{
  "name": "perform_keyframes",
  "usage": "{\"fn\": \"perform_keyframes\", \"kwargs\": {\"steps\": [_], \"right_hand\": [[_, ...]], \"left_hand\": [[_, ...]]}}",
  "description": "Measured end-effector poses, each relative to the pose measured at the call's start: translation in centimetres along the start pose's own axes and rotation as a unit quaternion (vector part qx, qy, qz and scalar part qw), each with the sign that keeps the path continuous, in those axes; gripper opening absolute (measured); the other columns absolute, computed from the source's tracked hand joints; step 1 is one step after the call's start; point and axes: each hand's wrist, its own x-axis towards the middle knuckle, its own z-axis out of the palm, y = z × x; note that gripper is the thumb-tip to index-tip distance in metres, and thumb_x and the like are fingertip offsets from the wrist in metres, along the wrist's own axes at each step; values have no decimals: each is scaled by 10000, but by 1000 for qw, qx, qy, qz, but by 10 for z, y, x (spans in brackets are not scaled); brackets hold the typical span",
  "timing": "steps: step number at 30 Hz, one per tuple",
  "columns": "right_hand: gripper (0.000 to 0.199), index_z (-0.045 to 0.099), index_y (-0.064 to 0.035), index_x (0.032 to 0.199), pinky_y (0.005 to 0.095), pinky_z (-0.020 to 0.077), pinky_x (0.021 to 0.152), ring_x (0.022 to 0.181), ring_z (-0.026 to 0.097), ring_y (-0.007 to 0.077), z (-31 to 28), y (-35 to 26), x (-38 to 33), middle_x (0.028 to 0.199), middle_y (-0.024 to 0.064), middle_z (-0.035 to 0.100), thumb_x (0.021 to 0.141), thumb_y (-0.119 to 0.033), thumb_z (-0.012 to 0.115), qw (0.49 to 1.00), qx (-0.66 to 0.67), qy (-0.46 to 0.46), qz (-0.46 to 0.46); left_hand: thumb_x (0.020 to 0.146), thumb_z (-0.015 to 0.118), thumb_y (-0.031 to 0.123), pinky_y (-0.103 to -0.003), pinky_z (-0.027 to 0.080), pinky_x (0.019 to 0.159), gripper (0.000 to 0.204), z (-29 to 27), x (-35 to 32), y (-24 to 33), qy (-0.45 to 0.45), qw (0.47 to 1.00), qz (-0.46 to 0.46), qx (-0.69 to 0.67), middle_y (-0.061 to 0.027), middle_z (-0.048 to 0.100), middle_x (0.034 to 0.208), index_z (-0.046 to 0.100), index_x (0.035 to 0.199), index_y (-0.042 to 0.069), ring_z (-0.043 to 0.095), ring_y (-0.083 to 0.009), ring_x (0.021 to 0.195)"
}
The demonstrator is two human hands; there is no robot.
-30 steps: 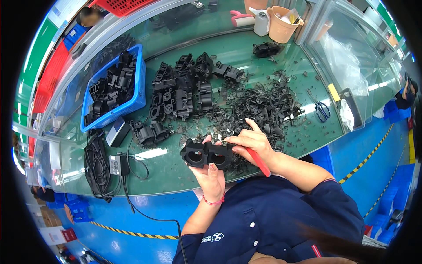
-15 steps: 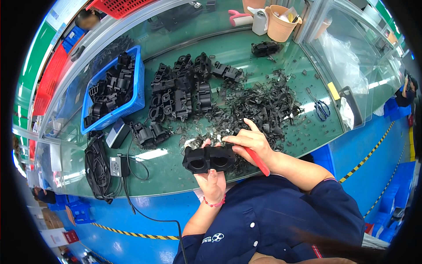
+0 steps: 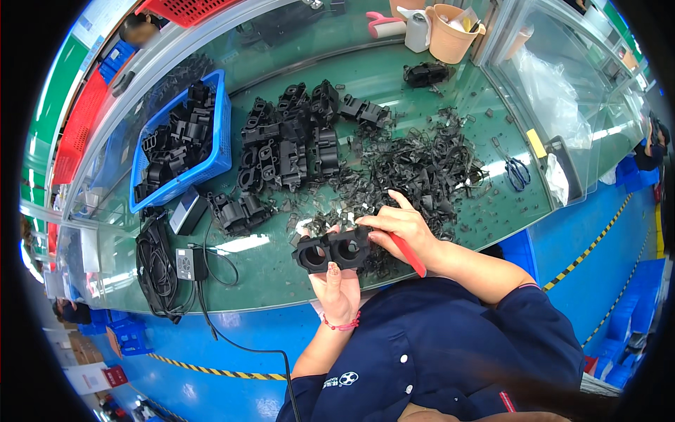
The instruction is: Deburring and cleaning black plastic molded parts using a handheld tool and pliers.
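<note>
My left hand [image 3: 337,292] is closed on a black plastic housing [image 3: 326,264] with two round openings, its thumb on the near side and fingers behind. The openings are tilted up. In my right hand [image 3: 406,231] is a red-handled tool [image 3: 409,256], its handle slanting toward me; the working end is hidden near the housing's right end. The right index finger sticks up. Just beyond both hands lies a wide heap of black plastic scraps [image 3: 429,162]. Several similar black housings [image 3: 292,155] are grouped on the green table [image 3: 295,285].
To the left stands a blue basket [image 3: 223,141] filled with black parts. A bundled black cable [image 3: 156,267] and a small power box [image 3: 190,264] lie before it. Blue-handled scissors [image 3: 518,174] rest at right. A tan bucket [image 3: 450,43] and white bottle [image 3: 418,34] stand at the back.
The housing has tilted so that its two openings face up more, and it has shifted slightly left. My right hand and the red-handled tool have moved only slightly.
</note>
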Motion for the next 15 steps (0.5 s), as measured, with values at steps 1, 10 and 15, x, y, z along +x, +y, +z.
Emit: {"fn": "perform_keyframes", "kwargs": {"steps": [1,10,15], "right_hand": [[310,617,-89,1047,504,318,978,607,539,186,1,0,0,649,11,513,744,-74,679,1000,5,7,0],[290,612,-90,1054,519,320,963,621,546,196,3,4,-2,656,16,513,770,-104,670,1000,10,-8,10],[346,621,-100,1045,495,321,985,583,526,180,3,4,-2,620,7,489,712,-38,692,1000,11,12,9]], "left_hand": [[842,638,158,-465,378,996,771,0,0,0,3,1000,-2,-1,-187,389,1314,136,1426,111,453,-288,1178],[821,668,286,-413,440,923,767,4,0,1,18,998,-7,57,-132,411,1316,200,1411,145,458,-259,1166],[821,665,311,-399,435,918,760,4,1,0,19,997,-7,69,-123,422,1311,210,1410,155,464,-247,1156]]}}
